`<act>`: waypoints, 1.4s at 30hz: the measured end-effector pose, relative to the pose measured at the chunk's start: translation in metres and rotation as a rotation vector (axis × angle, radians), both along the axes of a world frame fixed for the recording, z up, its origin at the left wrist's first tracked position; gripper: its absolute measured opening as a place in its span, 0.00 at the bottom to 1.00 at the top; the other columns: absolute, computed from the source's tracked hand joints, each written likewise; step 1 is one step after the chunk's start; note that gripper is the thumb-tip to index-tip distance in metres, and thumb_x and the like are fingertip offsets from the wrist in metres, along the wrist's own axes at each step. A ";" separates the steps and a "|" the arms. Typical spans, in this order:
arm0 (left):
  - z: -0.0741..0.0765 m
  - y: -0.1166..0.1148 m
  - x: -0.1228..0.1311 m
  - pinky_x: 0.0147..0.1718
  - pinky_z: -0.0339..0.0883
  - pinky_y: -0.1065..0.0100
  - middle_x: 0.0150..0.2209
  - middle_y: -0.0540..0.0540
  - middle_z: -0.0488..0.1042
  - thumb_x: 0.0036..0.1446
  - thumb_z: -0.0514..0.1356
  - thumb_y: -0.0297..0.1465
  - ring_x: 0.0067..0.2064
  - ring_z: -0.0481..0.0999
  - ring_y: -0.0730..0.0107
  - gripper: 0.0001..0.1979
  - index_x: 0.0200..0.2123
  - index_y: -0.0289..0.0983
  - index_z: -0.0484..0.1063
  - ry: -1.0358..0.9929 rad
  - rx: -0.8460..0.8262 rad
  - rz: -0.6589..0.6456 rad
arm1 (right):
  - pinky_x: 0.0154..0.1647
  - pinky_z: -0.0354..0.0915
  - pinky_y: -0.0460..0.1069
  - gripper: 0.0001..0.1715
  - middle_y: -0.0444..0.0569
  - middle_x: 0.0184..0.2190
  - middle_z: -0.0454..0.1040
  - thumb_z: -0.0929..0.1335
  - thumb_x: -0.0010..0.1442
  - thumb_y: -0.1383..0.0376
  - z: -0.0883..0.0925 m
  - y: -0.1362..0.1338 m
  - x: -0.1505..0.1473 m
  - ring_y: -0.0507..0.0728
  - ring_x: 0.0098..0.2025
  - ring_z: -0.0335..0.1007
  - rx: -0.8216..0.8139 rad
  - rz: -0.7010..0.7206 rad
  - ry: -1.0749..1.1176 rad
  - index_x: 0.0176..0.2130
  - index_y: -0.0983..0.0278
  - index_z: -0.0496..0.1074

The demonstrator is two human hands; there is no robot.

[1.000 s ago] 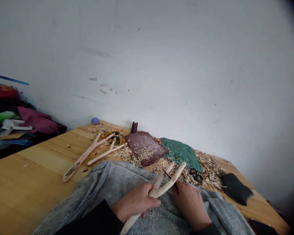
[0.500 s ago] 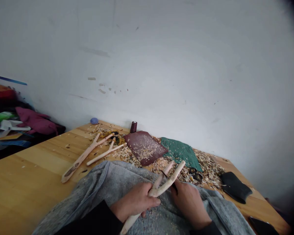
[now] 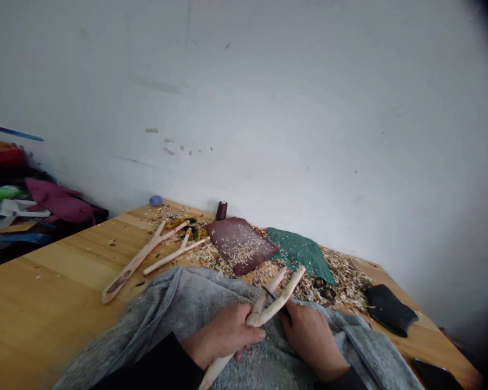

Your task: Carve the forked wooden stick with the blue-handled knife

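down at bottom centre, over the grey fleece (image 3: 146, 319) across the lap, the left hand (image 3: 219, 333) is clenched round a peeled forked branch (image 3: 284, 293), and the right hand (image 3: 311, 338) grips a small knife (image 3: 271, 293), its dark blade right at the fork!

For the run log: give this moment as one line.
left hand grips forked peeled branch | right hand holds knife
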State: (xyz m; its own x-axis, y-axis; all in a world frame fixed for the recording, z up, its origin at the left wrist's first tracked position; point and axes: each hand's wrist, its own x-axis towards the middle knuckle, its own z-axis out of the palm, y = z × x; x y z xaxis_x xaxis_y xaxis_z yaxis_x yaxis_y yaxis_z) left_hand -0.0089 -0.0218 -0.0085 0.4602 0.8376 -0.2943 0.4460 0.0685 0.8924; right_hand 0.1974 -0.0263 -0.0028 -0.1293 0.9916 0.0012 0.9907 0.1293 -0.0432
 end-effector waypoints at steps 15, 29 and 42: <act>-0.003 0.001 0.000 0.16 0.59 0.71 0.25 0.55 0.68 0.49 0.60 0.36 0.18 0.65 0.76 0.09 0.33 0.39 0.65 0.012 0.004 -0.004 | 0.38 0.62 0.49 0.16 0.52 0.41 0.82 0.61 0.70 0.63 -0.001 0.000 -0.001 0.61 0.43 0.79 -0.013 0.035 0.024 0.46 0.60 0.77; -0.003 0.001 -0.001 0.15 0.58 0.73 0.26 0.55 0.69 0.51 0.58 0.36 0.18 0.65 0.78 0.09 0.34 0.39 0.64 0.009 0.010 -0.020 | 0.40 0.63 0.50 0.14 0.50 0.41 0.82 0.63 0.69 0.65 -0.003 -0.003 -0.005 0.62 0.43 0.79 -0.008 0.085 0.036 0.45 0.60 0.77; 0.005 -0.003 0.000 0.15 0.56 0.74 0.25 0.55 0.68 0.52 0.58 0.36 0.17 0.63 0.80 0.09 0.34 0.39 0.63 0.030 0.016 -0.017 | 0.39 0.64 0.49 0.15 0.52 0.40 0.82 0.62 0.70 0.63 0.000 -0.005 -0.008 0.62 0.43 0.80 -0.011 0.104 0.033 0.45 0.61 0.77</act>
